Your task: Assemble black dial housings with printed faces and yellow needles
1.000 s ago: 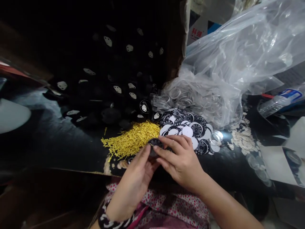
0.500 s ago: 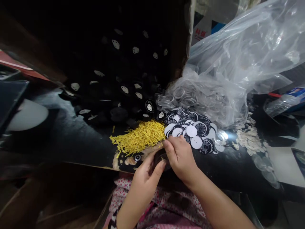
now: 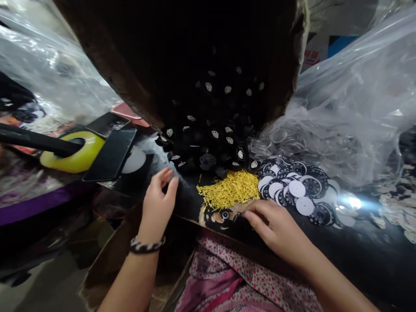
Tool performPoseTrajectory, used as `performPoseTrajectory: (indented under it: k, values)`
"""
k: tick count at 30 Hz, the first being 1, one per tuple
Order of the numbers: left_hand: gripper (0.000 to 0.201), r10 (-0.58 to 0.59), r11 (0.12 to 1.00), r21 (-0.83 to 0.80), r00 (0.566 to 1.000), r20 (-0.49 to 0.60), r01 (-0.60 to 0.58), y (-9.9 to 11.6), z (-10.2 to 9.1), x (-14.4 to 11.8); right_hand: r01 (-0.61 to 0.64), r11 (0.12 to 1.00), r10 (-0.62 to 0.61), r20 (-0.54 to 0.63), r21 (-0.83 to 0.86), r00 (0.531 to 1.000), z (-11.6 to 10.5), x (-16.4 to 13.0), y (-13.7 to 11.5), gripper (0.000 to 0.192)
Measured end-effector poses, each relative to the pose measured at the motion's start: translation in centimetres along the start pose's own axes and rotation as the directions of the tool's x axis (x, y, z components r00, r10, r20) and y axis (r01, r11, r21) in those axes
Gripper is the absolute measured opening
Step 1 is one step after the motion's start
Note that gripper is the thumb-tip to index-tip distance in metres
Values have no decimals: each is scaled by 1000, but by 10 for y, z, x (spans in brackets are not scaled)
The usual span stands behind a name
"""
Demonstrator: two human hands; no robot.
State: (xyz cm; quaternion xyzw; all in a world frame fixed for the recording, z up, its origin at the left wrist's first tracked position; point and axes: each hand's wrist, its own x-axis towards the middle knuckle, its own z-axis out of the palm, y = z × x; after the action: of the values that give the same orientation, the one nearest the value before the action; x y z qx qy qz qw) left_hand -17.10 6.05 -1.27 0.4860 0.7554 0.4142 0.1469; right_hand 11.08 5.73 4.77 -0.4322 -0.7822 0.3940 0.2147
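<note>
My left hand [image 3: 159,197] is raised over the left part of the black table, fingers and thumb apart, with nothing visible between them. Just in front of the yellow pile, my right hand [image 3: 273,221] pinches at the tabletop; a small dark bit shows at its fingertips, too small to name. Beside those fingertips a small ring-shaped fitting [image 3: 225,215] sits in the worn front edge. Thin yellow clock-hand-like pieces [image 3: 230,190] lie heaped behind it. To the right are black-and-white printed dial discs [image 3: 320,214], some showing plain white backs.
A large box [image 3: 113,56] lies tipped at the back, spilling black round parts with pale plates [image 3: 214,134]. Clear plastic bags [image 3: 351,108] hold transparent rings at right. A dark phone-like slab [image 3: 112,155] and a yellow tape roll [image 3: 73,151] lie left. Cream-coloured pieces [image 3: 399,199] lie far right.
My hands were together around a dark round piece; it no longer shows in them. My left hand has moved away leftward, and my right hand is lower. The view has turned left.
</note>
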Motion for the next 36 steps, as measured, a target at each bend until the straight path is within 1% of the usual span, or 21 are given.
performPoseTrajectory:
  k: [3,6,8,10,12,13,14,15,16,18,19,22,23,24,25,26,27,28,30,34,36]
  values:
    - [56,-7,1000,9,1000,-14,7,-5,20,39,-46,999,46,-24,-29,999,-3,-8,6,20]
    - [54,-14,1000,-15,999,-39,13,-13,22,46,-56,998,56,-1,-40,998,-3,-14,8,22]
    - [55,-19,999,-30,996,-82,17,-12,16,33,-67,998,67,21,-18,998,-1,-13,8,23]
    - [57,-6,999,-50,993,-118,0,-2,9,6,-106,992,103,44,73,994,3,-9,7,21]
    - [62,52,993,-103,997,-60,-59,14,7,-30,-187,959,172,89,213,981,6,-2,6,21]
    - [64,106,983,-154,994,31,-100,24,8,-48,-229,934,205,113,275,972,8,1,5,25]
    - [65,177,965,-222,970,167,-138,34,10,-65,-264,910,236,123,319,964,10,4,5,27]
    - [64,189,955,-276,943,275,-111,44,13,-80,-287,895,263,115,342,958,11,6,4,28]
    - [61,152,940,-339,922,355,-25,51,16,-92,-298,888,282,96,350,954,11,6,3,28]
    - [55,1,864,-435,864,503,253,61,24,-107,-301,893,300,57,334,952,9,3,3,27]
    - [53,-79,791,-463,818,570,399,64,29,-110,-296,901,294,54,318,954,6,0,4,26]
    - [51,-213,525,-468,643,736,710,68,42,-113,-257,927,240,97,273,966,-12,-12,12,22]
    - [51,-246,436,-452,586,772,778,70,45,-113,-246,941,238,63,233,969,-20,-16,18,21]
    - [52,-274,352,-430,531,802,832,74,47,-114,-248,955,253,-15,161,967,-30,-20,25,21]
    - [52,-291,280,-407,481,827,869,78,48,-116,-268,962,274,-128,56,953,-40,-22,33,21]
    - [53,-298,228,-392,447,843,891,83,48,-117,-312,947,282,-268,-75,921,-49,-24,43,22]
    - [54,-293,196,-385,429,855,902,88,48,-118,-368,908,272,-388,-198,881,-58,-25,54,24]
    - [55,-278,178,-389,426,861,904,94,48,-119,-406,869,251,-453,-284,856,-65,-25,64,27]
    - [57,-245,149,-418,443,862,896,102,50,-121,-429,837,228,-498,-339,837,-73,-24,80,29]
    - [48,-264,64,-473,472,841,879,107,56,-122,-421,892,285,-517,-165,807,-78,-24,91,10]
    - [43,-288,24,-483,469,835,875,107,58,-120,-390,914,285,-500,-117,818,-77,-27,88,16]
